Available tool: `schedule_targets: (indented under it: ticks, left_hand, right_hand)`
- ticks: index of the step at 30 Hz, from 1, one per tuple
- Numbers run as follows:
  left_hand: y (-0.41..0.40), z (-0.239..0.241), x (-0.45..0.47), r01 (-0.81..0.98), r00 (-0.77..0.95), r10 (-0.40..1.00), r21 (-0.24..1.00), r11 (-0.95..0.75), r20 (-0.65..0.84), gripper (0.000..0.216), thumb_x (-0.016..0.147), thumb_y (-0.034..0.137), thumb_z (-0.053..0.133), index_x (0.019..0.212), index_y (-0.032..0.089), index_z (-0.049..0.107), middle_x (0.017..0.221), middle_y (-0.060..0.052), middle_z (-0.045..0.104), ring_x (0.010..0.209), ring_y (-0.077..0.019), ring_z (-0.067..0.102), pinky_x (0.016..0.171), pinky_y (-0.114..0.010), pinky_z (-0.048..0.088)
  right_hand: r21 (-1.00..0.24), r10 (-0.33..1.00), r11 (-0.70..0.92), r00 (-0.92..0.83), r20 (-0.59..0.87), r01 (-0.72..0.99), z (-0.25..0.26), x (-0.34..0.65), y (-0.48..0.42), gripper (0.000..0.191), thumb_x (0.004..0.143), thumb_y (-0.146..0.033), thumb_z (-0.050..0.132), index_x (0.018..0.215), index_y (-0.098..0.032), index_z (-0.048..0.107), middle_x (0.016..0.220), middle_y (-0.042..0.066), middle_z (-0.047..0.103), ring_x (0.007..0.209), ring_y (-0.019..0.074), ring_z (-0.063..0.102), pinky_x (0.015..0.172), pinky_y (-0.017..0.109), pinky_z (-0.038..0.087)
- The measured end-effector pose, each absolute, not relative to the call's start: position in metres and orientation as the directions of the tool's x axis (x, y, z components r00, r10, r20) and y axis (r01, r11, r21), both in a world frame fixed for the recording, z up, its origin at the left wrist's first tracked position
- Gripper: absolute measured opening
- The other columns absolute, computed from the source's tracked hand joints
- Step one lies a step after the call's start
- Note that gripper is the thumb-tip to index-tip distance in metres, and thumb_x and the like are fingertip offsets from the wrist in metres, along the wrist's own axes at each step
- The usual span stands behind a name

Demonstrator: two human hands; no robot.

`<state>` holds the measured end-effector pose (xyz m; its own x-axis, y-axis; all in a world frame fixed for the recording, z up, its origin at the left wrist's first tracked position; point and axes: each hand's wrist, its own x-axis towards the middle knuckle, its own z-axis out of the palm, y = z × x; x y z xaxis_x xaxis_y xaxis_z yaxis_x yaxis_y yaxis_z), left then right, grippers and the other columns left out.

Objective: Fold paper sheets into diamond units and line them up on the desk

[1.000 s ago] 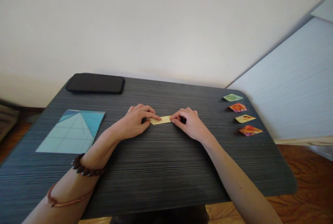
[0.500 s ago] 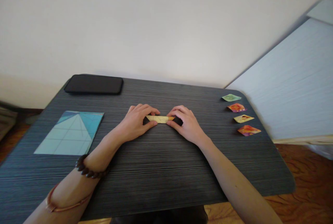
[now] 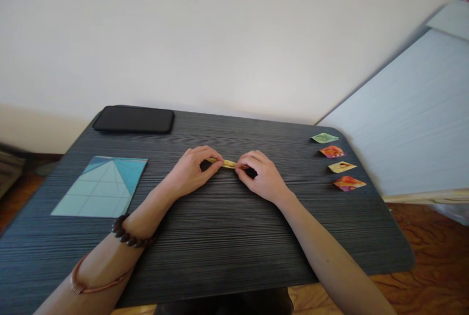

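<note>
Between my two hands is a small yellow piece of folded paper (image 3: 229, 164), narrow and seen nearly edge-on. My left hand (image 3: 194, 171) pinches its left end between thumb and fingers. At the other end, my right hand (image 3: 262, 173) grips the paper in the same way, with the tip partly hidden by the fingers. Both hands are low over the middle of the dark table (image 3: 220, 237). A beaded bracelet (image 3: 130, 234) and a thin brown band (image 3: 95, 286) circle my left wrist and forearm.
On the right lie folded paper pieces: a green one (image 3: 324, 137), an orange one (image 3: 332, 152), a yellow one (image 3: 342, 167) and another orange one (image 3: 349, 183). Blue patterned paper sheets (image 3: 98, 190) lie at left, below a black phone (image 3: 134, 119). A wall (image 3: 220, 36) stands behind.
The yellow paper has turned from showing a broad, pale face to a narrow strip, with both hands' fingertips closing on it nearer its middle. The view has shifted slightly.
</note>
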<state>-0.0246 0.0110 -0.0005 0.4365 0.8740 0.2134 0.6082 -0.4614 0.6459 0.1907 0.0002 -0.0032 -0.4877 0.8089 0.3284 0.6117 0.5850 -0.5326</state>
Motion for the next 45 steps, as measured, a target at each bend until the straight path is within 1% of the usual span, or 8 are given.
schedule_targets:
  ticks: [4, 8, 12, 16, 23, 29, 33, 45]
  left_hand:
    - [0.009, -0.002, -0.022, 0.646, 0.421, 0.886, 0.621, -0.444, 0.195, 0.014, 0.082, 0.026, 0.05, 0.087, 0.02, 0.061, 0.093, -0.002, 0.066, 0.088, -0.0174, 0.059, 0.083, -0.032, 0.043]
    - [0.007, -0.004, -0.02, 0.693, 0.42, 0.889, 0.568, -0.444, 0.182, 0.019, 0.076, 0.023, 0.053, 0.093, 0.021, 0.06, 0.098, -0.002, 0.064, 0.093, -0.0193, 0.057, 0.085, -0.034, 0.041]
    - [0.004, -0.004, -0.018, 0.722, 0.435, 0.88, 0.51, -0.468, 0.192, 0.023, 0.076, 0.023, 0.053, 0.097, 0.022, 0.06, 0.101, -0.001, 0.063, 0.096, -0.0204, 0.056, 0.086, -0.036, 0.038]
    - [0.001, -0.002, -0.015, 0.747, 0.443, 0.873, 0.455, -0.485, 0.204, 0.022, 0.076, 0.023, 0.052, 0.097, 0.023, 0.061, 0.1, -0.002, 0.062, 0.094, -0.0213, 0.055, 0.084, -0.036, 0.038]
    - [-0.005, 0.003, -0.008, 0.78, 0.403, 0.891, 0.432, -0.453, 0.209, 0.022, 0.077, 0.02, 0.049, 0.095, 0.021, 0.061, 0.097, -0.003, 0.061, 0.091, -0.0209, 0.056, 0.081, -0.035, 0.04]
    - [-0.01, 0.002, 0.0, 0.812, 0.371, 0.902, 0.394, -0.43, 0.222, 0.022, 0.075, 0.017, 0.05, 0.095, 0.021, 0.059, 0.1, -0.004, 0.061, 0.093, -0.0221, 0.056, 0.079, -0.035, 0.04]
    - [-0.011, 0.001, 0.004, 0.822, 0.34, 0.912, 0.399, -0.407, 0.231, 0.018, 0.079, 0.02, 0.048, 0.093, 0.021, 0.059, 0.098, -0.003, 0.061, 0.091, -0.0206, 0.057, 0.079, -0.035, 0.039]
    - [-0.01, -0.003, 0.003, 0.843, 0.32, 0.922, 0.378, -0.383, 0.22, 0.016, 0.083, 0.025, 0.049, 0.09, 0.023, 0.064, 0.093, -0.003, 0.061, 0.087, -0.0197, 0.057, 0.078, -0.034, 0.04]
  right_hand:
    - [-0.498, 0.815, 0.58, -0.475, 0.333, 0.645, -0.002, 0.187, -0.001, 0.014, 0.087, -0.023, 0.049, 0.085, -0.02, 0.062, 0.089, 0.005, 0.063, 0.084, 0.0179, 0.055, 0.08, 0.033, 0.044]
    - [-0.457, 0.827, 0.561, -0.441, 0.35, 0.69, -0.006, 0.183, -0.001, 0.013, 0.086, -0.022, 0.05, 0.085, -0.019, 0.062, 0.089, 0.005, 0.064, 0.084, 0.0177, 0.056, 0.08, 0.033, 0.043]
    - [-0.415, 0.838, 0.539, -0.421, 0.346, 0.733, -0.008, 0.178, -0.003, 0.014, 0.084, -0.02, 0.052, 0.093, -0.019, 0.063, 0.093, 0.004, 0.064, 0.087, 0.0178, 0.057, 0.08, 0.033, 0.043]
    - [-0.39, 0.835, 0.544, -0.435, 0.336, 0.743, -0.007, 0.176, -0.006, 0.017, 0.082, -0.019, 0.052, 0.094, -0.02, 0.064, 0.098, 0.004, 0.063, 0.089, 0.0177, 0.057, 0.08, 0.032, 0.043]
    - [-0.399, 0.855, 0.514, -0.414, 0.312, 0.759, -0.006, 0.172, -0.007, 0.015, 0.08, -0.022, 0.053, 0.091, -0.019, 0.064, 0.097, 0.004, 0.062, 0.087, 0.0174, 0.057, 0.08, 0.032, 0.041]
    - [-0.392, 0.909, 0.399, -0.303, 0.286, 0.829, -0.006, 0.162, -0.01, 0.007, 0.08, -0.022, 0.055, 0.08, -0.019, 0.062, 0.088, 0.003, 0.061, 0.086, 0.0181, 0.056, 0.078, 0.033, 0.039]
    - [-0.407, 0.93, 0.345, -0.248, 0.273, 0.846, -0.008, 0.16, -0.01, 0.007, 0.081, -0.021, 0.054, 0.08, -0.02, 0.061, 0.085, 0.002, 0.061, 0.085, 0.0177, 0.056, 0.077, 0.032, 0.038]
    - [-0.425, 0.926, 0.366, -0.279, 0.253, 0.828, -0.011, 0.161, -0.01, 0.009, 0.082, -0.022, 0.056, 0.086, -0.022, 0.064, 0.088, 0.002, 0.061, 0.084, 0.0176, 0.054, 0.076, 0.031, 0.037]
